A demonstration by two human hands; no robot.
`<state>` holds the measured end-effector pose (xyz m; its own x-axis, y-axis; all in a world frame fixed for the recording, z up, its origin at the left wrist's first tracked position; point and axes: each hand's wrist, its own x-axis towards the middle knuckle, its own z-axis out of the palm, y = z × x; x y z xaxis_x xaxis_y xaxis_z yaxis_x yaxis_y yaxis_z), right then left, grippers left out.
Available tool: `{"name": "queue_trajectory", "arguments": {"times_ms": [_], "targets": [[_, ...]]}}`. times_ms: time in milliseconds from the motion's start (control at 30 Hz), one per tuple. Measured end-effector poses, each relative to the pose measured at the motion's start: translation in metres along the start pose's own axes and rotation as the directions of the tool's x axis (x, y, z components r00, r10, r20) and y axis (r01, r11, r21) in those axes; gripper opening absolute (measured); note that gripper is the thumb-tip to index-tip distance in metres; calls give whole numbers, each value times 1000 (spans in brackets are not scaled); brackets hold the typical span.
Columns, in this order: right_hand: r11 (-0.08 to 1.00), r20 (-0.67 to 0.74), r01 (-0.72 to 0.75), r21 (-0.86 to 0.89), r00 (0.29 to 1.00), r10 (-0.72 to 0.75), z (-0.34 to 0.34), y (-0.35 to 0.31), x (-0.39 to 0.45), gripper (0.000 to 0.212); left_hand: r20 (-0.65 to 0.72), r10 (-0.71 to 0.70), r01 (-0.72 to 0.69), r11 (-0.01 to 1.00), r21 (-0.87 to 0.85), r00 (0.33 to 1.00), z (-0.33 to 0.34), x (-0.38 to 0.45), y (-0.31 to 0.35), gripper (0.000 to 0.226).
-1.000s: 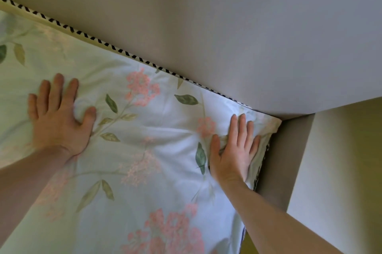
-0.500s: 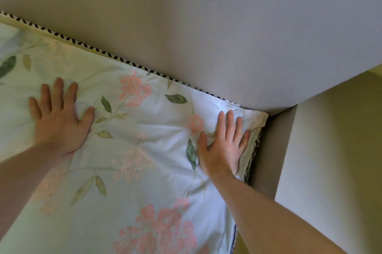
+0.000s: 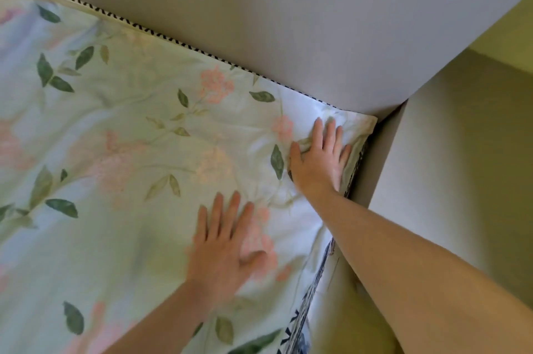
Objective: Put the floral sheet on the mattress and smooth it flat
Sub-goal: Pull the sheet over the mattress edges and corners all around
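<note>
The floral sheet [image 3: 138,128], pale with pink blossoms and green leaves, lies spread over the mattress [image 3: 310,304], whose black-and-white piped edge shows along the wall and at the right side. My right hand [image 3: 320,157] presses flat, fingers apart, on the sheet's far right corner, where the cloth is wrinkled. My left hand [image 3: 225,247] lies flat and blurred on the sheet, just below and left of the right hand, over a pink flower. Neither hand grips the cloth.
A plain grey wall [image 3: 288,22] runs along the mattress's far edge. A second wall panel [image 3: 450,180] stands to the right of the corner, leaving a narrow gap beside the mattress.
My left hand has swept from the far left of the sheet rightward and toward me, ending close to the right hand. The right hand stays on the corner. The view has shifted.
</note>
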<state>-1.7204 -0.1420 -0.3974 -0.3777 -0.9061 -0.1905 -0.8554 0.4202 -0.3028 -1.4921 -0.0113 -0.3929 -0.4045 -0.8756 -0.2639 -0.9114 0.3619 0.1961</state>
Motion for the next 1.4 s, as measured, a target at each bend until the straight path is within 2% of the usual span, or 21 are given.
{"name": "queue_trajectory", "arguments": {"times_ms": [100,267,367,467,567,667,733,800,900,1000,1100,1133,1233,1300,1367,1400], "targets": [[990,-21,84,114,996,-83,-5,3,-52,78,128,-84,89,996,-32,988,7,-37,21,97],[998,133,53,-22,990,-49,17,37,-142,81,292,-78,78,997,11,953,0,-87,29,107],[998,169,52,-36,985,-45,25,43,-142,82,405,-162,152,987,56,900,5,-106,26,123],[997,133,56,-49,990,-49,32,41,-141,82,491,-218,198,976,94,843,2,-100,35,128],[996,119,77,-43,990,-71,34,45,-142,82,576,-202,203,977,63,792,-7,-94,35,126],[997,179,64,-40,982,-56,32,45,-138,84,622,-133,191,981,-27,771,-16,-95,26,131],[997,235,71,-40,970,-60,22,42,-138,85,617,-91,179,980,-82,782,-18,-98,20,134],[996,277,78,32,957,-83,4,41,-146,83,599,-70,167,980,-107,798,-20,-99,14,134],[947,192,-24,322,981,-40,-24,37,-196,70,574,-79,183,975,-127,815,-19,-98,11,124],[779,197,-256,572,965,173,-23,38,-282,52,516,-100,182,977,-111,851,-10,-100,13,108],[538,373,-520,663,853,364,-4,37,-353,38,463,-83,169,974,-148,882,-10,-102,8,97],[516,413,-560,648,828,380,2,40,-368,37,432,-76,164,972,-170,899,-11,-103,7,92],[673,396,-498,547,862,316,8,40,-411,36,282,-58,120,971,-208,958,-10,-138,6,75],[674,396,-496,547,863,314,6,38,-416,35,179,-84,119,974,-194,980,-3,-172,11,73],[626,462,-565,537,818,342,4,33,-419,31,130,-124,146,974,-172,984,6,-218,10,73],[636,496,-587,501,797,345,4,32,-419,26,112,-139,154,978,-141,984,13,-239,7,73]]}}
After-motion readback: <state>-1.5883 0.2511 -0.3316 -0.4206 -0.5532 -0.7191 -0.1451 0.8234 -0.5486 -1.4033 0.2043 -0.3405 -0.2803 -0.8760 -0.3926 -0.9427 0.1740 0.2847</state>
